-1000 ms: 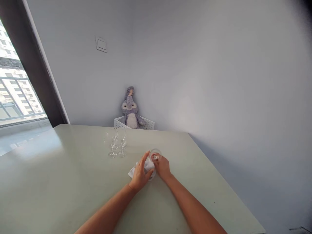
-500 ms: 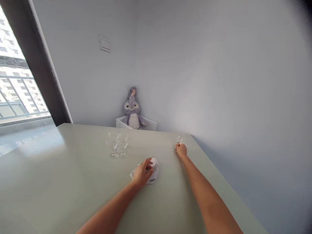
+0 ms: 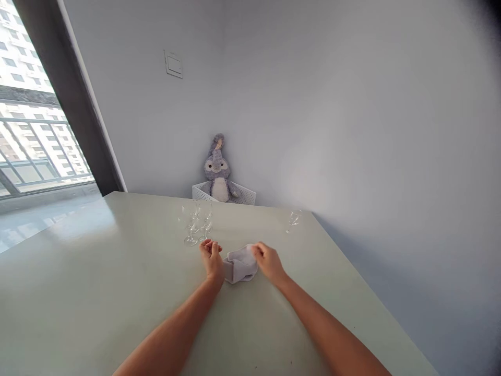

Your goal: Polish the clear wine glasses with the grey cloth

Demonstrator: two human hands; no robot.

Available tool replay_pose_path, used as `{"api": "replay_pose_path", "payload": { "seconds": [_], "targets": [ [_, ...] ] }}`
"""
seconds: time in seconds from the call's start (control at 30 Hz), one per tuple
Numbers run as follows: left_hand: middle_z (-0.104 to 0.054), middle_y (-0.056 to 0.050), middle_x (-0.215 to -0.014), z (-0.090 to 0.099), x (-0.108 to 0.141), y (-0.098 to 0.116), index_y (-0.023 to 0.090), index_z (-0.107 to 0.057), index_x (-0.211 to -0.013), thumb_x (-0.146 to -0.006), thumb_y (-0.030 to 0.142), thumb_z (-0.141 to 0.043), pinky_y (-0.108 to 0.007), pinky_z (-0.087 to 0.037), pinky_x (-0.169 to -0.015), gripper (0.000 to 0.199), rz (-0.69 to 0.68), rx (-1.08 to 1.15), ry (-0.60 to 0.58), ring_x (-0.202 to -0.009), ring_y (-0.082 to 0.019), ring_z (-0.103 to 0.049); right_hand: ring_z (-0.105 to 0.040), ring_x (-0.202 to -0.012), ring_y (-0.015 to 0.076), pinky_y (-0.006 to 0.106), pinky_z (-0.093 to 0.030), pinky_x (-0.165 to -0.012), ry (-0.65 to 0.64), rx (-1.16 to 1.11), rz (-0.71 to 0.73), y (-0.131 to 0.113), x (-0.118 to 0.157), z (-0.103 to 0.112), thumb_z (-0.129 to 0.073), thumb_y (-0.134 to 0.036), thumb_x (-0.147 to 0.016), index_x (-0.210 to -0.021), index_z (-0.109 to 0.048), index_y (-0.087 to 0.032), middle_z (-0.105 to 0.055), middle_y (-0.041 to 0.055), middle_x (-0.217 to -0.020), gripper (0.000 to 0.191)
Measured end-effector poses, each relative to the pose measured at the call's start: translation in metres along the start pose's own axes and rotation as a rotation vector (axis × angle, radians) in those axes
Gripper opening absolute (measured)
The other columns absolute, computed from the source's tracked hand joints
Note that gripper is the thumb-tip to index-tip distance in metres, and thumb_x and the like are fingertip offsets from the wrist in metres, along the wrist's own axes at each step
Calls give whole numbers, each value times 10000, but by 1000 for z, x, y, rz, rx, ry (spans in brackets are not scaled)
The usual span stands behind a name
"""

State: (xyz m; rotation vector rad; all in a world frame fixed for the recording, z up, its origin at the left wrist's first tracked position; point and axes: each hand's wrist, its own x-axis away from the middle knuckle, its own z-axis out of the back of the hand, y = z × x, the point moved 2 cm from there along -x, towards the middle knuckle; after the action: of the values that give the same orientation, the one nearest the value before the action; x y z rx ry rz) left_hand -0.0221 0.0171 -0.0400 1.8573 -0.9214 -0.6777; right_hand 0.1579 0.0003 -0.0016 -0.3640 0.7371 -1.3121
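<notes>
A crumpled light-grey cloth (image 3: 241,263) lies on the table between my hands. My right hand (image 3: 269,263) is at its right edge, fingers closed with the cloth's edge at their tips. My left hand (image 3: 212,258) is just left of the cloth, fingers loosely curled and apart, near the foot of the closest stemmed glass (image 3: 204,224); I see nothing held in it. Beside that one is another stemmed glass (image 3: 190,230), with more clear glasses behind. By itself near the far right corner stands a stemmed glass (image 3: 295,217).
The pale table (image 3: 129,292) meets a grey wall (image 3: 371,130) along its right side. Past the far edge, a plush toy (image 3: 218,172) sits in a white perforated basket (image 3: 247,196). A window (image 3: 39,130) is at the left.
My right hand has let go of the glass at the far right and come back to the cloth. My left hand has moved off the cloth, forward and left towards the grouped glasses.
</notes>
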Motion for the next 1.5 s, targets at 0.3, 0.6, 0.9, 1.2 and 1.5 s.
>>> {"api": "replay_pose_path", "payload": {
  "seconds": [0.3,0.6,0.9,1.2,1.5],
  "targets": [
    [-604,-13,-986,9,-33,13,364,-93,-1299,-707,256,-575,-297,-465,-805,771,363,319,-183,-867,-116,-605,-568,-657,170,252,-337,-544,-135,425,128,-29,28,-41,-478,-357,-780,-798,-611,-223,-624,38,-771,190],
    [-599,-75,-1056,6,-49,12,213,-492,-920,-710,246,-623,-326,-448,-868,249,469,516,-329,-984,-157,-578,-482,-548,137,250,-365,-511,-39,-775,-318,6,7,-8,-544,-443,-715,-611,-555,-179,-506,-14,-556,284],
    [-633,-65,-952,-7,-26,17,188,-503,-940,-707,274,-643,-349,-416,-916,285,419,427,-472,-984,-187,-583,-462,-426,127,255,-399,-434,-3,-1271,-779,9,19,10,-573,-506,-680,-634,-566,-174,-514,-17,-477,336],
    [-592,-49,-1044,-15,5,11,234,-434,-1033,-615,239,-709,-375,-411,-883,500,279,115,-554,-952,-196,-591,-522,-679,136,225,-405,-581,313,-1007,-190,-22,21,16,-503,-461,-774,-882,-599,-180,-593,-4,-721,316],
    [-582,-74,-1036,-21,22,17,218,-373,-1086,-632,283,-677,-318,-477,-752,550,210,-8,-689,-944,-215,-584,-586,-613,136,269,-472,-605,-305,-1032,-71,-37,28,-7,-496,-336,-802,-1147,-496,-197,-603,-5,-654,372]
  ]
}}
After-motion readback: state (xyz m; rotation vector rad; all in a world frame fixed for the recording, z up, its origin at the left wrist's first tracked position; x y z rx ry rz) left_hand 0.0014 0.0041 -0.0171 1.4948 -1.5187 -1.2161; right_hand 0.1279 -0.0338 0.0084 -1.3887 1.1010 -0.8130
